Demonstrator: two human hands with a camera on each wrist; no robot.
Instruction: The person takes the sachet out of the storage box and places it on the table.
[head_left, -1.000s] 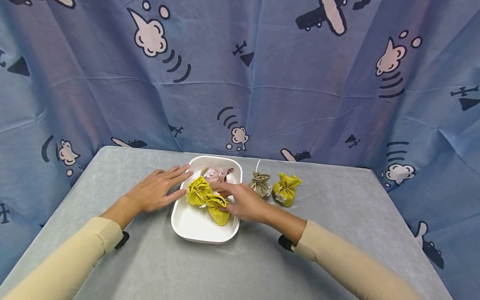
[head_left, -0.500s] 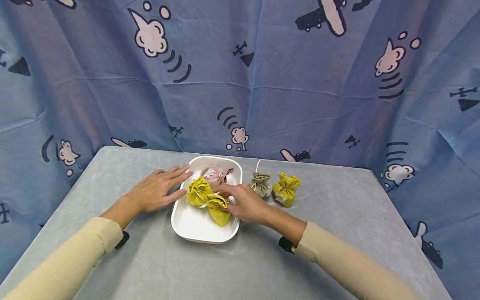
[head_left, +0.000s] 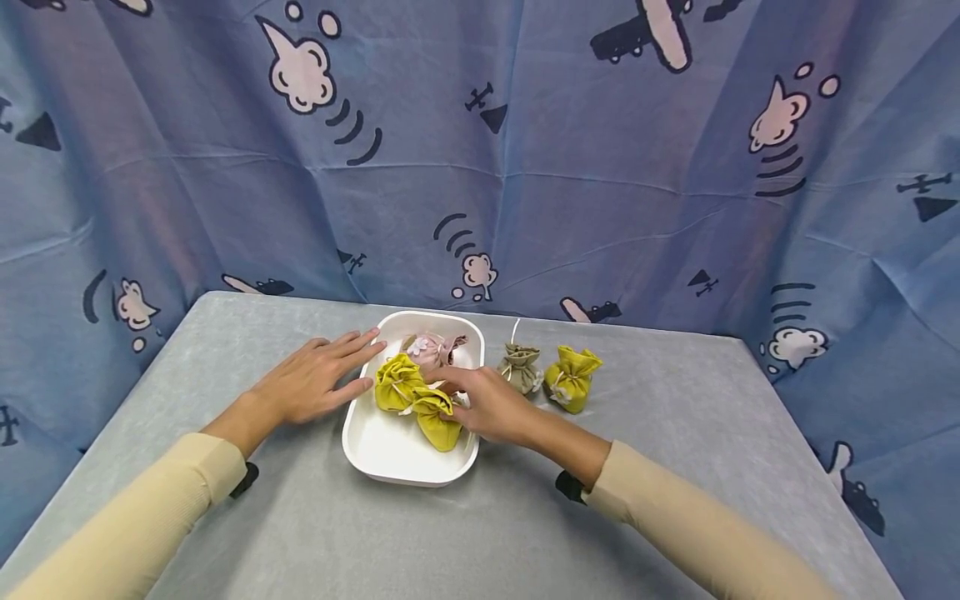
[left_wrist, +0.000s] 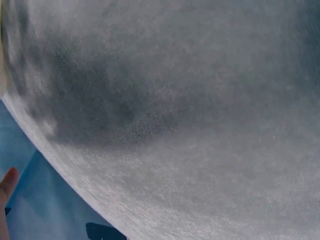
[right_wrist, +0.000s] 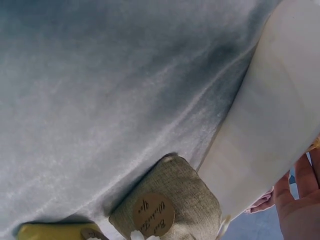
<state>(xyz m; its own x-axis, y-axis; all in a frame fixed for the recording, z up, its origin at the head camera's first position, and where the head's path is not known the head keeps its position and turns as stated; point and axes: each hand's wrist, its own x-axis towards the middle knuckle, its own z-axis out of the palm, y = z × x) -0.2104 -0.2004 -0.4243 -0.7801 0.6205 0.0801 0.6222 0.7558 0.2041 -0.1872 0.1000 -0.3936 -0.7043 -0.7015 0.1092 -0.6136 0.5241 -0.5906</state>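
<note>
Inside the white tray [head_left: 408, 467] lie two yellow drawstring pouches and a pink drawstring pouch [head_left: 426, 350] with a white flower. My right hand [head_left: 491, 404] reaches over the tray's right rim. Its thumb and fingers grip the gathered neck of the front yellow pouch [head_left: 438, 429]; the fingertips are partly hidden. The other yellow pouch [head_left: 397, 383] leans close by on the left. With fingers spread, my left hand [head_left: 315, 379] rests against the left rim and holds nothing. In the right wrist view, part of the right hand [right_wrist: 302, 205] shows past the tray wall [right_wrist: 265, 130].
Right of the tray, on the grey tabletop [head_left: 660, 467], stand a khaki drawstring pouch [head_left: 519, 369] and a third yellow pouch [head_left: 573, 380]. A round tag [right_wrist: 154, 214] hangs on the khaki one. A blue patterned curtain [head_left: 525, 208] hangs behind the table.
</note>
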